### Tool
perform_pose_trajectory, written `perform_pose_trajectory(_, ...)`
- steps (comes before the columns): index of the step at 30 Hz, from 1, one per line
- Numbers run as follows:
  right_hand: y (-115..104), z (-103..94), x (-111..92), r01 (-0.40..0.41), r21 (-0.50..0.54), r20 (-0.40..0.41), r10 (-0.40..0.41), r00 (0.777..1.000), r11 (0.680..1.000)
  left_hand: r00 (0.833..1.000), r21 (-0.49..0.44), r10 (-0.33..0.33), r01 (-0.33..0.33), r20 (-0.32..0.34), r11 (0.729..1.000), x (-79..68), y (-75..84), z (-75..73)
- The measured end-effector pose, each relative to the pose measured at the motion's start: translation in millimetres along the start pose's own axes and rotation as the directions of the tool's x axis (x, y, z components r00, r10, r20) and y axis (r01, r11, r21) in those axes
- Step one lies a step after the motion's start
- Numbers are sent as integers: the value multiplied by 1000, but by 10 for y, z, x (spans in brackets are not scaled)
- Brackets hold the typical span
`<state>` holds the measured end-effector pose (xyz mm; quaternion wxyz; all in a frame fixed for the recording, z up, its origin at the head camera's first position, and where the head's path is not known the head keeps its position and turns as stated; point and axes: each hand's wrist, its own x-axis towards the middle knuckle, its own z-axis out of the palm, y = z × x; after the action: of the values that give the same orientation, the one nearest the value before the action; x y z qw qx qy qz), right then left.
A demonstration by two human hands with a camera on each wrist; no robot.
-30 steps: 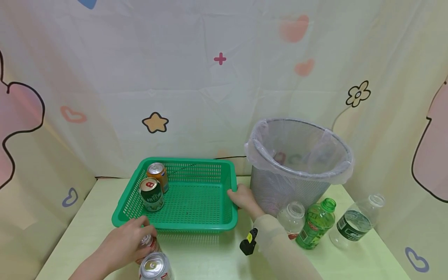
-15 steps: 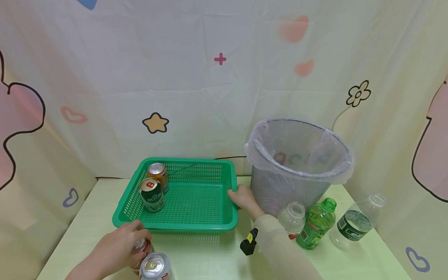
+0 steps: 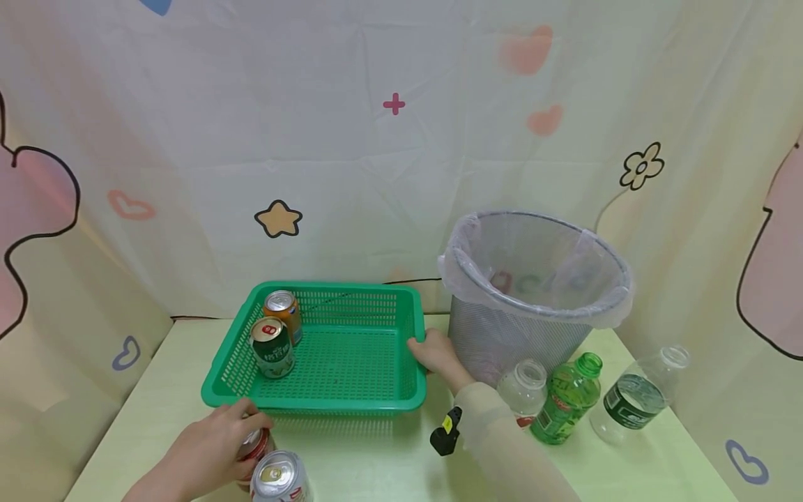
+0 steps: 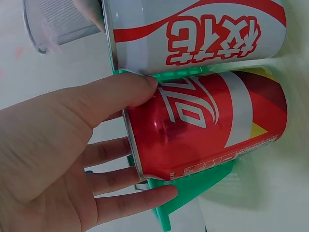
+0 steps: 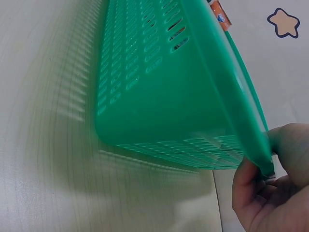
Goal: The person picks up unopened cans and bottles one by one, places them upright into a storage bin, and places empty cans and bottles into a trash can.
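Observation:
My left hand [image 3: 210, 446] grips a red soda can [image 4: 193, 130] round its top, the thumb on one side and the fingers on the other. That can stands in front of the green plastic basket [image 3: 351, 405], at its left corner. Right beside it is a white drink can with red lettering [image 4: 207, 36]. My right hand [image 5: 285, 186] pinches the basket's right rim between thumb and fingers. Inside the basket, at the left, stand a dark green can [image 3: 272, 352] and an orange can [image 3: 290, 317].
A mesh waste bin with a plastic liner [image 3: 521, 341] stands right of the basket. In front of it are a clear bottle [image 3: 522, 394], a green bottle [image 3: 567, 404] and a labelled clear bottle [image 3: 633, 401]. A patterned curtain [image 3: 351, 174] hangs behind the table.
My left hand has shifted slightly left with the red can over the last second, then stayed nearly in place. The right hand and basket have not moved.

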<state>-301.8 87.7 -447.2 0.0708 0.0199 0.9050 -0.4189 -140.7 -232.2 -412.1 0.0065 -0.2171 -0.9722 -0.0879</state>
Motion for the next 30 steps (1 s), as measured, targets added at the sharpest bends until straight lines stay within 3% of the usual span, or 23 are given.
perform_pose_trajectory(6, -8, -5, -8, -3, -2, -3, 3, 1000, 1000, 992, -69, -77, 84, 98, 994, 23, 3, 26)
perform_pose_trajectory(30, -35, -26, -38, -2, -12, 1, 2, 1000, 1000, 994, -89, -79, 85, 72, 992, 9, 7, 124)
